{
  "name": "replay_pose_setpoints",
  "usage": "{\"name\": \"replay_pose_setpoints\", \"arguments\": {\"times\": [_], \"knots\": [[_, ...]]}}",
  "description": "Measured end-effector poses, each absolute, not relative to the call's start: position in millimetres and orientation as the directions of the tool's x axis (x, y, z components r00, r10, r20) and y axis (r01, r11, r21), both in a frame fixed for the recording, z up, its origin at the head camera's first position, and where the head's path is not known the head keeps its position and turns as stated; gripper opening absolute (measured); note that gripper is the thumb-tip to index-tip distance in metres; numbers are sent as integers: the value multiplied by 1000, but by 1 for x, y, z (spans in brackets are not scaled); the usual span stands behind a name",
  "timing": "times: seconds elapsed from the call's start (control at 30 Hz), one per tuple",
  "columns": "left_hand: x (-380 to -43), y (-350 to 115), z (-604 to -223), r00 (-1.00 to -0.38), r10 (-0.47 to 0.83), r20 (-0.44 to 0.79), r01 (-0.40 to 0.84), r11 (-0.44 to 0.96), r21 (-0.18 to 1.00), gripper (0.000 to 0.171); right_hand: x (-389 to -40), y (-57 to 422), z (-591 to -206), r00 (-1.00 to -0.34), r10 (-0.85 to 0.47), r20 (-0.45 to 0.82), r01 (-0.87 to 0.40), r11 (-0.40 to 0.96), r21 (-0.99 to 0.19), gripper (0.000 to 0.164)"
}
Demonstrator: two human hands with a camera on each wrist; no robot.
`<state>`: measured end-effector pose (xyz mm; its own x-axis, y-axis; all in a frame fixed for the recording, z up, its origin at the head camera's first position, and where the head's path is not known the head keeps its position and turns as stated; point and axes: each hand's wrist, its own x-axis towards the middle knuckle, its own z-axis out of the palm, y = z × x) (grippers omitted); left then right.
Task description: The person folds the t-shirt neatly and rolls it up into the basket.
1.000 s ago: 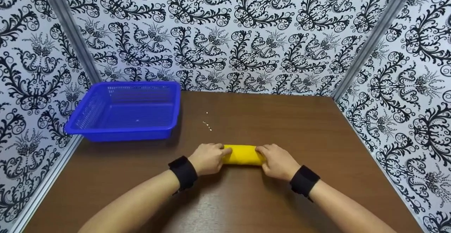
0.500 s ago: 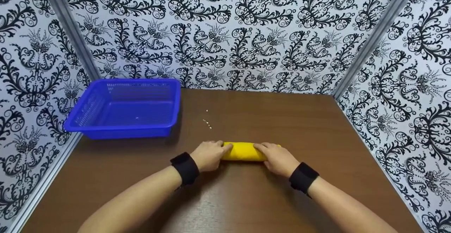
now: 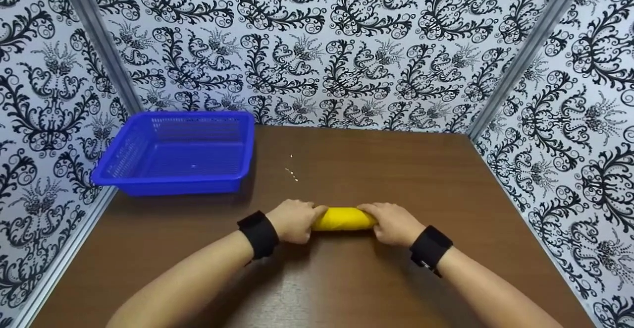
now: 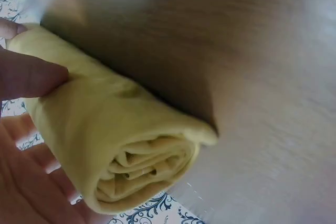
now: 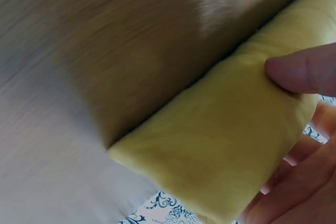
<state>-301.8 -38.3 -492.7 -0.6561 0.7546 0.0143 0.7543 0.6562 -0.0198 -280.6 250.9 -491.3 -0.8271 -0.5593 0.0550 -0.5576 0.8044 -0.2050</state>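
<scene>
A rolled yellow cloth (image 3: 343, 219) lies crosswise on the brown table, between my two hands in the head view. My left hand (image 3: 295, 220) grips its left end, the thumb pressed on the near side and the fingers behind. In the left wrist view the spiral layers of the roll (image 4: 142, 169) show at its end. On the other end, my right hand (image 3: 396, 224) holds the cloth the same way. The right wrist view shows the right thumb (image 5: 302, 71) on the smooth outer layer, with the other fingers curled behind the roll.
A blue plastic basket (image 3: 178, 187) with perforated sides stands at the back left of the table (image 3: 386, 164). Small white marks (image 3: 292, 173) dot the tabletop beyond the roll. Patterned walls (image 3: 356, 50) with grey metal corner strips enclose the back and sides.
The roll has shifted slightly in the hands, and both hands have changed their hold a little at its ends. A bit of cloth seen by the right fingers half a second ago no longer shows.
</scene>
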Motion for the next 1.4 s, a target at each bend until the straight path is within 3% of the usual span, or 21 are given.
{"name": "replay_pose_setpoints", "arguments": {"times": [0.4,0.57,0.7,0.8,0.93,1.1,1.3,1.4], "knots": [[-308,-44,-482,-627,756,-190,733,655,185,71,-289,264,-479,-780,-612,-132,-523,753,-400,49],[-306,-46,-483,-644,753,-137,736,658,159,75,-294,271,-482,-750,-656,-81,-568,702,-429,49],[-304,-46,-485,-640,768,17,768,638,52,69,-293,274,-487,-749,-662,-22,-624,716,-312,52],[-303,-46,-486,-622,773,123,777,629,-27,59,-292,274,-493,-747,-664,36,-660,735,-154,57],[-300,-44,-489,-599,776,197,769,626,-128,50,-290,275,-500,-746,-656,119,-662,749,-19,59],[-294,-42,-491,-592,772,230,744,634,-212,49,-287,275,-504,-744,-652,145,-657,753,12,61],[-290,-40,-497,-567,786,246,726,618,-301,57,-285,272,-503,-756,-650,79,-648,760,43,77],[-290,-39,-503,-570,786,239,714,618,-329,50,-284,270,-504,-759,-649,60,-646,761,54,79]]}}
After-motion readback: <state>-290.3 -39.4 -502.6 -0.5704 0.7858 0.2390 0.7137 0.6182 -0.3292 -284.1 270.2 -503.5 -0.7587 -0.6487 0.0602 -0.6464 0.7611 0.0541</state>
